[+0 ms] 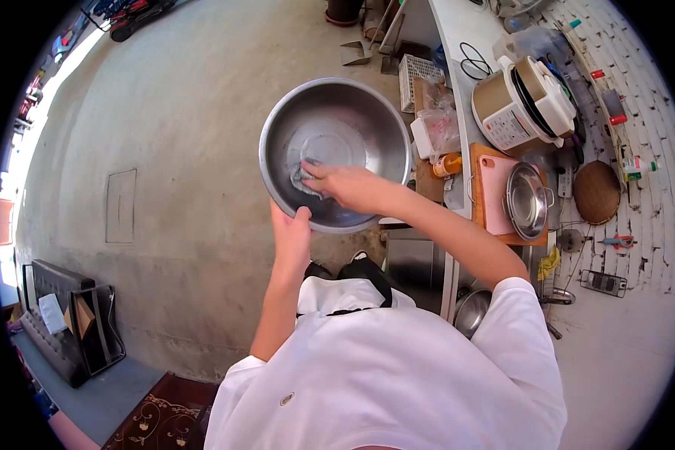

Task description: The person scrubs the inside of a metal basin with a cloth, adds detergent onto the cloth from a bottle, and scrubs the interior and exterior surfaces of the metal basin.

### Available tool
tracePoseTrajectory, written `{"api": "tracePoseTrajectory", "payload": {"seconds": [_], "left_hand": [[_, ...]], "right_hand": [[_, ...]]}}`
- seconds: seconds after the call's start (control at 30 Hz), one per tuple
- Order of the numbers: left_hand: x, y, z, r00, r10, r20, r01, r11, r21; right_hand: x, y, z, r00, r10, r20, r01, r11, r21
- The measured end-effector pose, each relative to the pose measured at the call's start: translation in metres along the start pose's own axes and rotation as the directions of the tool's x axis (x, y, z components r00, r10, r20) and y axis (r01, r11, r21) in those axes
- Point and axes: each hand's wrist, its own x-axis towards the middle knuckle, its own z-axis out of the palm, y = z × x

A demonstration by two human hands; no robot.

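Two hands [349,186] [289,226]: one basin [375,127], one cloth [301,178] inside

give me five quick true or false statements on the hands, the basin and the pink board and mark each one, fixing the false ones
1. The left hand grips the rim of the metal basin. True.
2. The right hand holds a greyish wad inside the metal basin. True.
3. The metal basin is heaped with vegetables. False: no vegetables show in it, only the right hand and the greyish wad.
4. A metal pan with side handles lies partly over the pink board. True.
5. In the picture, the pink board is to the left of the metal basin. False: it is to the right.
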Motion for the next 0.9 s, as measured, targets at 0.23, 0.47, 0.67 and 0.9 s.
{"api": "tracePoseTrajectory", "payload": {"seconds": [0.23, 0.47, 0.67, 0.9], "left_hand": [[0.028, 0.015, -0.001, 0.965, 0.011, -0.263, -0.018, 0.999, -0.027], [0.075, 0.039, 0.026, 0.934, 0.018, -0.356, -0.023, 1.000, -0.009], [0.123, 0.052, 0.044, 0.907, 0.039, -0.420, -0.047, 0.999, -0.009], [0.153, 0.064, 0.033, 0.836, 0.059, -0.545, -0.079, 0.997, -0.013]], "right_hand": [[0.052, 0.027, 0.016, 0.945, -0.326, -0.001, 0.325, 0.944, -0.051], [0.099, 0.107, -0.029, 0.985, -0.161, 0.061, 0.172, 0.938, -0.301], [0.165, 0.131, -0.066, 0.911, -0.411, -0.040, 0.402, 0.905, -0.138], [0.195, 0.123, -0.050, 0.853, -0.514, 0.088, 0.513, 0.798, -0.317]]}}
